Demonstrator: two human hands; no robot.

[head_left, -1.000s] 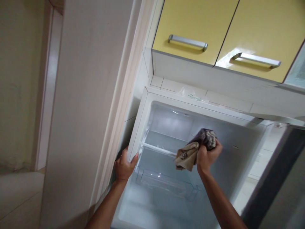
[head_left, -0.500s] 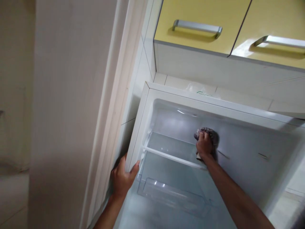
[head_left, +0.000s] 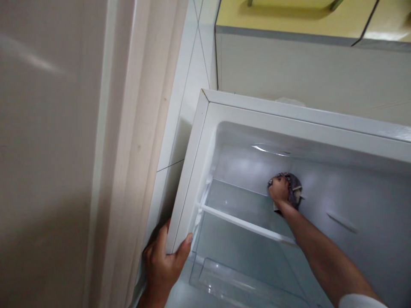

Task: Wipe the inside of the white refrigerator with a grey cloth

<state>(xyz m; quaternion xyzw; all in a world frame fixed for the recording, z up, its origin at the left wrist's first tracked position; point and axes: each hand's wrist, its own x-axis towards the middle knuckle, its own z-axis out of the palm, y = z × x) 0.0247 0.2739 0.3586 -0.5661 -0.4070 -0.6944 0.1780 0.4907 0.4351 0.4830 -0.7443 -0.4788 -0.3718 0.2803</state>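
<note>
The cloth (head_left: 296,192) is bunched under the right hand (head_left: 278,189), whose fingers are closed on it; dark patterned folds stick out to the right of the knuckles and a paler corner below. It is inside the fridge (head_left: 257,116), up near the back, above the far part of the glass shelf (head_left: 239,201); whether it touches the back wall is hard to tell. The left hand (head_left: 163,261) is clamped on the fridge's side edge, thumb on the front. Below the shelf is a clear bin (head_left: 250,282), partly out of view. A second ago the cloth hung loosely from the right hand, its tan side showing; the left hand has kept its hold on the edge.
</note>
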